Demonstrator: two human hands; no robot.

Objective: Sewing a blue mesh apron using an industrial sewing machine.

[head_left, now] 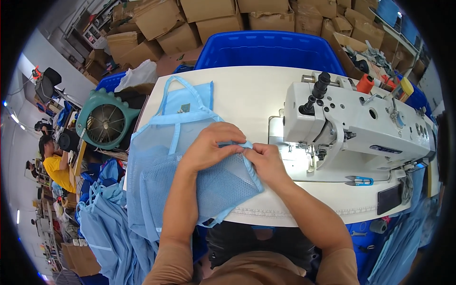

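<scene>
A light blue mesh bag (221,178) with fabric trim and a strap loop lies across the left half of the white sewing table (237,99). My left hand (213,146) pinches the bag's trimmed edge between thumb and fingers. Close beside it, my right hand (268,161) grips the same edge, with the fingertips of both hands almost touching. Part of the bag hangs over the table's near left side. Right of my hands stands a white sewing machine (356,123), its needle area lit. Nothing of the bag is under the needle.
Small blue thread snips (359,181) and a dark phone-like slab (389,199) lie at the right. A green fan (105,119) stands left of the table. Behind is a blue bin (270,50); more blue bags (111,228) hang at the lower left. A person in yellow (58,168) sits farther left.
</scene>
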